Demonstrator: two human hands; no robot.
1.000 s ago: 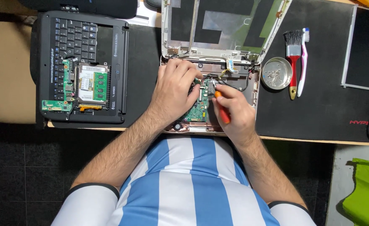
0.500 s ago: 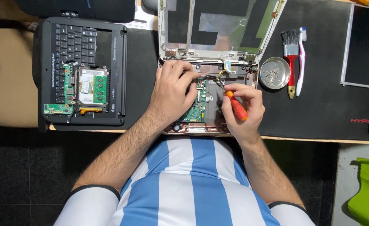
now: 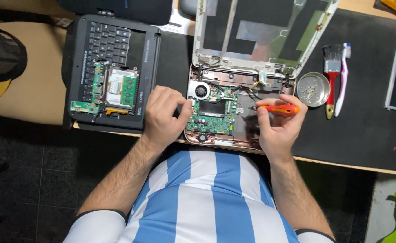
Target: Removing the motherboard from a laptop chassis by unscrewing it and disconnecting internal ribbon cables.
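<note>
An orange screwdriver (image 3: 279,109) is gripped in the right hand (image 3: 280,128) over the opened laptop base (image 3: 216,112) at the desk's near edge. The base's left rim is pressed by the curled, empty left hand (image 3: 164,117). A keyboard panel (image 3: 112,67) lies left; a screw dish (image 3: 312,89) and red-handled brush (image 3: 330,81) lie right.

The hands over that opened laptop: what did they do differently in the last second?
The left hand slid left off the green circuit board to the laptop's left edge, uncovering the board. The right hand drew right and turned the orange screwdriver flat, tip pointing left. The screw dish, brush and keyboard panel stayed put.
</note>
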